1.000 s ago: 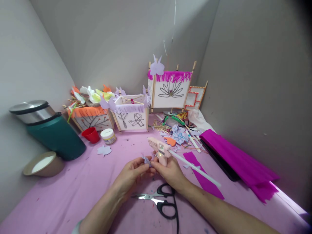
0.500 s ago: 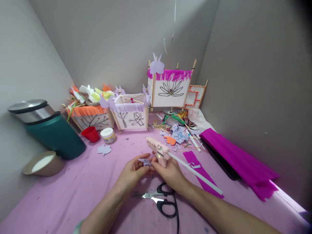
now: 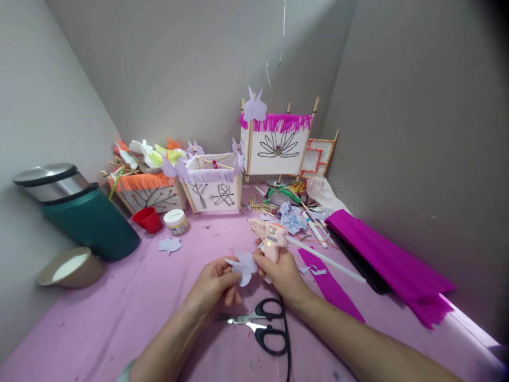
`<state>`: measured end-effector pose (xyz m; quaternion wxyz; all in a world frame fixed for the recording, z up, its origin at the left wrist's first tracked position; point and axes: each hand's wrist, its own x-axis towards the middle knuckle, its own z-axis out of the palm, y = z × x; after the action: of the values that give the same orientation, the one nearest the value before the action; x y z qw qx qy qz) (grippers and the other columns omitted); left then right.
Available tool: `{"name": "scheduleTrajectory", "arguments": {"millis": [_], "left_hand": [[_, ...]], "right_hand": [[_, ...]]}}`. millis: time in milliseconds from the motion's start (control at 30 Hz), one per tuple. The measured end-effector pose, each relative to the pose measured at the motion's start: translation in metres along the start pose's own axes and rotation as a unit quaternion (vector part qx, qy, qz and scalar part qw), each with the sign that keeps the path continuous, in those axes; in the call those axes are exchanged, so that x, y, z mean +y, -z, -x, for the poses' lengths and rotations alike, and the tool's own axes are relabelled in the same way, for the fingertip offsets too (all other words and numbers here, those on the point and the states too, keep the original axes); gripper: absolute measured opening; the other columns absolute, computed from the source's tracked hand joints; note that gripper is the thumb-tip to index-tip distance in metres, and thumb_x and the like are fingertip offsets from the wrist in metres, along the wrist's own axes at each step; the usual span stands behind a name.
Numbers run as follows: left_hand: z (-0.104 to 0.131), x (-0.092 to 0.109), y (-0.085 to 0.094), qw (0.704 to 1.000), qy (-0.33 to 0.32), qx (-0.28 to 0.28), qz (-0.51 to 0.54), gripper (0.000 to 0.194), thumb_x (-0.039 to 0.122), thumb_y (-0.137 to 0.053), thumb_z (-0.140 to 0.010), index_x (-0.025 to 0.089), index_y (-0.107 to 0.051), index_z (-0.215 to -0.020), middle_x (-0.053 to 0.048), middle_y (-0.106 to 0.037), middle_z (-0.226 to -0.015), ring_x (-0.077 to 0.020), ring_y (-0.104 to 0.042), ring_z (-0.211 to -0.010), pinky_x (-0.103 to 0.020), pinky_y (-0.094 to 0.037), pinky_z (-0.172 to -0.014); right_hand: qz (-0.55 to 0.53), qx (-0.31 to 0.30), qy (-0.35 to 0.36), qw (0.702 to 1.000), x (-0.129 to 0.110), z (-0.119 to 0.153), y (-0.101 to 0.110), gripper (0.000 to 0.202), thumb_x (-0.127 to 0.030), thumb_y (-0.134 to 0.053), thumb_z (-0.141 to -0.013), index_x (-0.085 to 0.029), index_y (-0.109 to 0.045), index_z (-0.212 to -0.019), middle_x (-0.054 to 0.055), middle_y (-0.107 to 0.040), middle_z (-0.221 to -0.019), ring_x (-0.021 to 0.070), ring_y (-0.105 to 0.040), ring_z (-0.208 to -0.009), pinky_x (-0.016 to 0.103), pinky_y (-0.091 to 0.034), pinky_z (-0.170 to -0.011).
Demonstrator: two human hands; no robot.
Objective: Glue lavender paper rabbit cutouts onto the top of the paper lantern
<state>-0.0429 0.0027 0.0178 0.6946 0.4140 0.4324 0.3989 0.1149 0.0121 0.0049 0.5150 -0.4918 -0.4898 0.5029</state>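
My left hand (image 3: 217, 284) is closed, pinching a lavender paper cutout (image 3: 244, 267) with pointed and rounded lobes. In my right hand (image 3: 283, 273) is a pale pink glue gun (image 3: 273, 237), its nozzle toward the upper left and a long white glue stick (image 3: 326, 258) out of its back. The fingertips of that hand are close to the cutout's right edge; I cannot tell if they touch it. Below the hands lie scissors (image 3: 254, 322) with black handles, blades to the left. The gun's black cord (image 3: 289, 345) runs past their handles.
Left are a teal tumbler (image 3: 89, 223), a bowl (image 3: 93, 270), a red cup (image 3: 148, 219), a white jar (image 3: 176, 222) and another lavender cutout (image 3: 170, 244). Decorated paper lanterns (image 3: 214, 191) stand behind. At right are a magenta strip (image 3: 334, 292), paper scraps (image 3: 292, 216) and folded magenta paper (image 3: 382, 254).
The lavender cutout has turned and now shows its broad face. My right hand and the glue gun have shifted slightly right, with a small gap opening between the hands. The scissors stay put.
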Motion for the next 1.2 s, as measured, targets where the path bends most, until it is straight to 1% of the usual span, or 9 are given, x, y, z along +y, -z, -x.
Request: {"name": "scheduleTrajectory", "arguments": {"millis": [133,233,367,467,633,733,900,1100,1200], "left_hand": [[-0.001,0.003,0.000,0.999,-0.026,0.039,-0.001,0.025,0.026,-0.076,-0.066,0.016,-0.057,-0.078,-0.003,-0.070,-0.063,-0.0154,-0.066,-0.061,-0.025,-0.051,-0.062],[0.001,0.007,0.006,0.973,-0.151,0.103,-0.143,0.013,0.023,-0.071,-0.071,0.018,-0.059,-0.076,-0.003,-0.071,-0.075,-0.0195,-0.069,-0.075,-0.029,-0.052,-0.071],[0.006,0.012,0.021,0.836,-0.363,0.143,-0.386,0.009,0.012,-0.057,-0.079,0.021,-0.059,-0.081,-0.007,-0.072,-0.097,-0.0193,-0.068,-0.091,-0.030,-0.051,-0.080],[0.010,0.015,0.029,0.735,-0.451,0.162,-0.479,0.014,0.007,-0.053,-0.081,0.021,-0.055,-0.081,-0.009,-0.071,-0.106,-0.0194,-0.066,-0.099,-0.030,-0.051,-0.082],[0.010,0.017,0.034,0.659,-0.493,0.220,-0.524,0.022,0.005,-0.054,-0.081,0.022,-0.051,-0.095,-0.011,-0.071,-0.107,-0.0193,-0.068,-0.098,-0.029,-0.053,-0.080],[0.010,0.017,0.035,0.646,-0.507,0.225,-0.524,0.027,0.006,-0.056,-0.080,0.022,-0.050,-0.101,-0.011,-0.072,-0.108,-0.0198,-0.068,-0.099,-0.030,-0.054,-0.082],[0.011,0.016,0.037,0.662,-0.488,0.234,-0.518,0.021,0.010,-0.055,-0.080,0.023,-0.055,-0.096,-0.009,-0.073,-0.106,-0.0209,-0.068,-0.098,-0.032,-0.055,-0.081],[0.012,0.012,0.035,0.700,-0.459,0.234,-0.494,0.049,0.008,-0.053,-0.080,0.023,-0.047,-0.127,-0.006,-0.073,-0.107,-0.0199,-0.068,-0.099,-0.032,-0.052,-0.085],[0.013,0.011,0.035,0.700,-0.463,0.227,-0.495,0.061,0.007,-0.053,-0.081,0.024,-0.037,-0.137,-0.006,-0.072,-0.110,-0.0198,-0.068,-0.100,-0.031,-0.052,-0.084]], "right_hand": [[-0.006,0.003,0.011,1.000,0.000,0.001,-0.002,0.020,-0.033,-0.062,-0.073,-0.015,-0.056,-0.081,-0.004,-0.051,-0.057,0.0095,-0.046,-0.047,0.020,-0.037,-0.045],[-0.035,-0.033,0.049,0.998,0.000,0.004,0.000,0.029,-0.037,-0.062,-0.077,-0.015,-0.056,-0.096,-0.004,-0.053,-0.063,0.0092,-0.047,-0.048,0.021,-0.040,-0.046],[-0.027,-0.082,0.050,0.995,-0.001,0.014,0.007,0.033,-0.041,-0.061,-0.081,-0.015,-0.057,-0.101,-0.003,-0.054,-0.062,0.0093,-0.047,-0.047,0.021,-0.040,-0.046],[-0.003,-0.129,0.045,0.991,0.000,0.020,0.012,0.033,-0.044,-0.059,-0.083,-0.015,-0.059,-0.097,0.000,-0.058,-0.066,0.0100,-0.049,-0.049,0.022,-0.042,-0.048],[0.065,-0.181,0.059,0.980,0.000,0.024,0.017,0.037,-0.050,-0.052,-0.086,-0.015,-0.063,-0.080,0.003,-0.059,-0.065,0.0123,-0.051,-0.051,0.024,-0.043,-0.050],[0.101,-0.191,0.047,0.975,-0.003,0.025,0.016,0.042,-0.052,-0.051,-0.084,-0.015,-0.063,-0.069,0.001,-0.053,-0.053,0.0136,-0.051,-0.049,0.024,-0.041,-0.049],[0.104,-0.200,0.032,0.974,-0.005,0.027,0.013,0.045,-0.055,-0.051,-0.083,-0.015,-0.065,-0.068,0.001,-0.052,-0.051,0.0128,-0.048,-0.047,0.024,-0.039,-0.047],[0.124,-0.200,0.015,0.972,-0.003,0.026,0.014,0.047,-0.058,-0.050,-0.084,-0.015,-0.065,-0.069,-0.001,-0.048,-0.048,0.0115,-0.044,-0.046,0.023,-0.037,-0.048],[0.128,-0.200,0.020,0.971,-0.001,0.025,0.014,0.047,-0.057,-0.049,-0.085,-0.015,-0.065,-0.069,-0.001,-0.049,-0.049,0.0118,-0.046,-0.046,0.023,-0.038,-0.049]]}}
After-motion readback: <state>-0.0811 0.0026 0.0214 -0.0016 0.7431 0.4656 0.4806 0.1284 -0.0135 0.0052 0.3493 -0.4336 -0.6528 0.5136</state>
